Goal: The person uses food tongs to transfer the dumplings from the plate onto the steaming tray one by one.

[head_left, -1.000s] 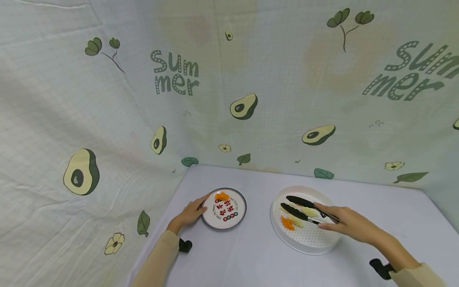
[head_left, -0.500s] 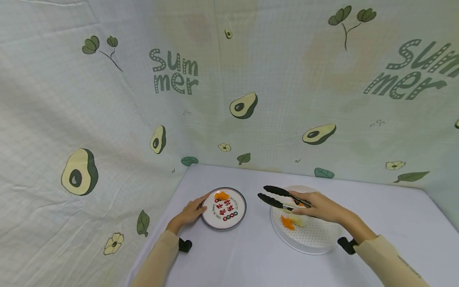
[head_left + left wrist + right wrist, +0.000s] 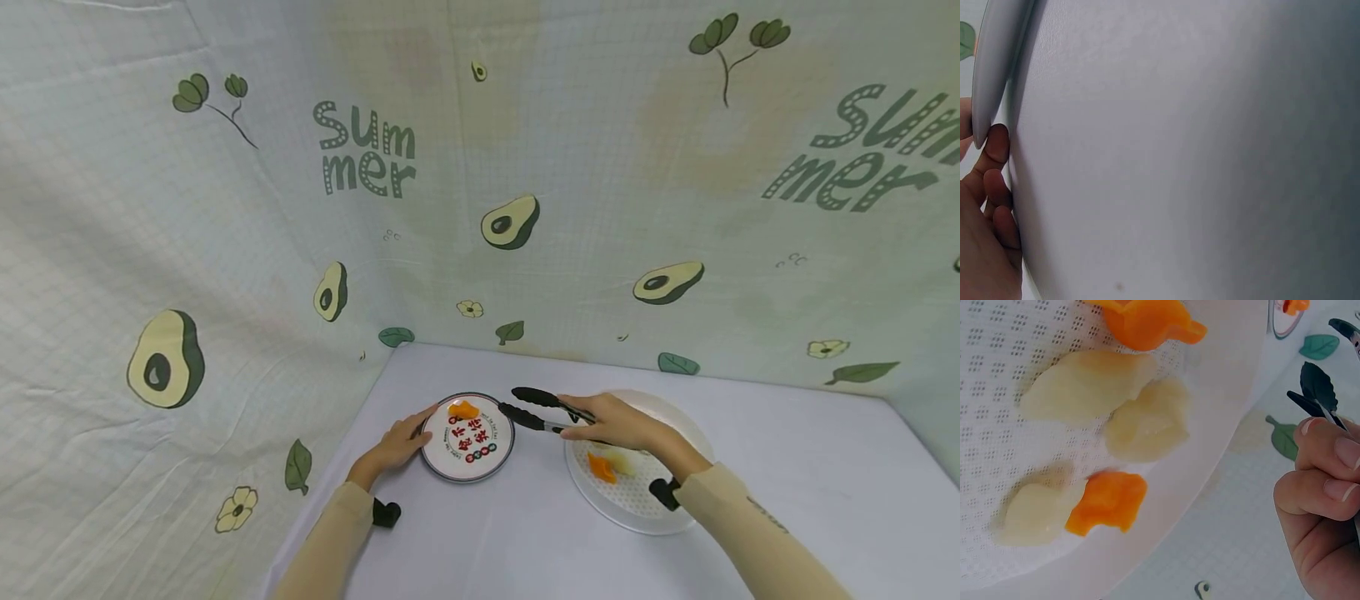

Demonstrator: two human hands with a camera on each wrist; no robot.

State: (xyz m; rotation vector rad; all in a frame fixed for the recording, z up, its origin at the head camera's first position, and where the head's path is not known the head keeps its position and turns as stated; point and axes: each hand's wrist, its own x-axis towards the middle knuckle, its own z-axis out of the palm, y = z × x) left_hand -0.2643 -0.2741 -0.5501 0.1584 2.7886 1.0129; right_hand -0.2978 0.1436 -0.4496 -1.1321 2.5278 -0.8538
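Note:
My left hand (image 3: 393, 450) holds the left rim of a small white plate (image 3: 491, 467) with red lettering. In the left wrist view the plate's edge (image 3: 994, 69) lies between the thumb and curled fingers (image 3: 996, 144). An orange piece of food (image 3: 463, 409) lies on the plate's far side. My right hand (image 3: 618, 421) grips black-tipped tongs (image 3: 536, 397), their arms spread and tips by the plate's right rim. I see nothing between the tips. Beneath that hand stands a round white perforated tray (image 3: 633, 504); it bears pale slices (image 3: 1085, 387) and orange pieces (image 3: 1108, 502).
A white cloth (image 3: 517, 533) covers the table. Behind and to the left hangs a curtain (image 3: 570, 150) printed with avocados and lettering. Black wrist cameras (image 3: 387, 513) sit at both wrists.
My right hand has carried the spread tongs leftward from above the perforated tray to the plate's right rim. The left hand and the plate have stayed in place.

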